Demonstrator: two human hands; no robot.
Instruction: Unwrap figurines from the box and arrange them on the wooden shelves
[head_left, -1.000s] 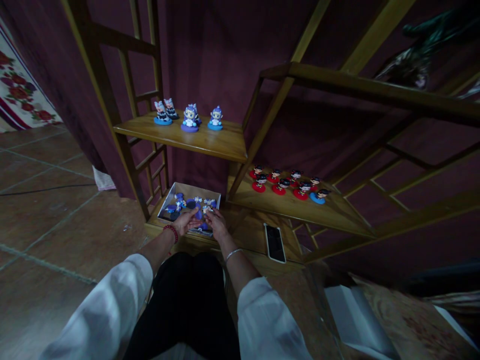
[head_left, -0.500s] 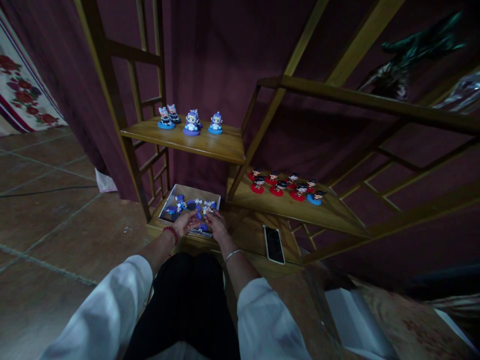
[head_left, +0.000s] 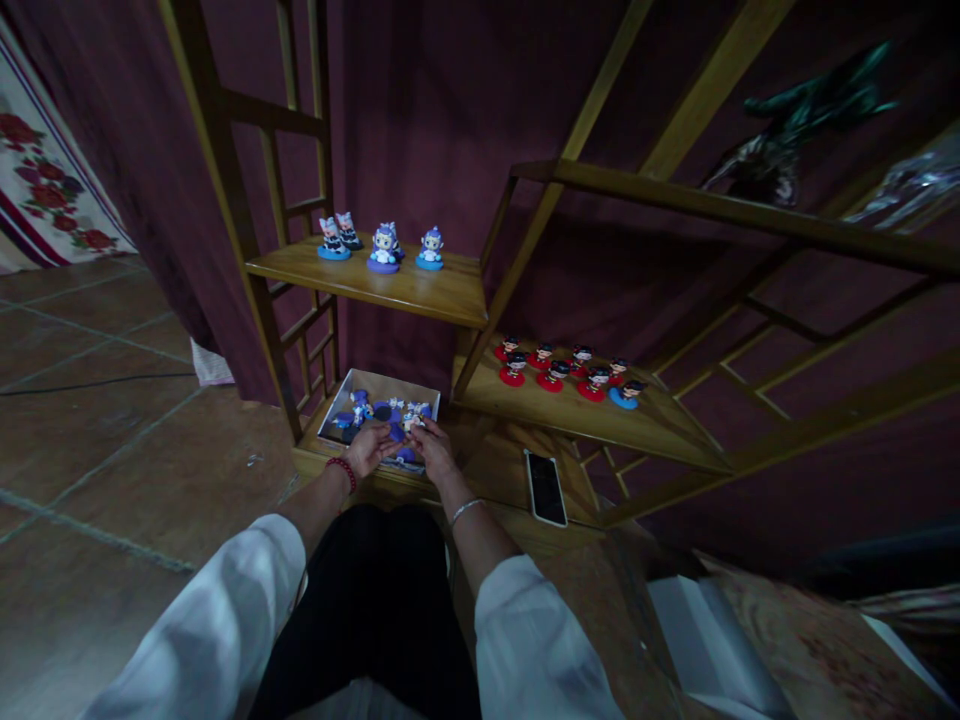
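Note:
Over the near side of an open white box (head_left: 335, 405), my left hand (head_left: 367, 450) has its fingers closed on a purple round base (head_left: 396, 433). My right hand (head_left: 433, 450) pinches a small white-and-purple figurine (head_left: 412, 423), close beside that base. Whether the two parts touch I cannot make out. Inside the box lie several loose blue, purple and white figurine pieces (head_left: 360, 402), and the hands cover part of its front.
Purple and white figurines (head_left: 383, 245) stand on the upper left shelf (head_left: 442, 293). Several red-based figurines (head_left: 555, 374) and a blue-based one (head_left: 624, 394) occupy the middle shelf (head_left: 645, 435). A phone (head_left: 545, 488) lies right of the box. Wooden posts (head_left: 225, 170) frame the shelves.
The purple base in my left hand has turned and now shows more plainly between the hands. Both hands stay over the box; the view has shifted slightly.

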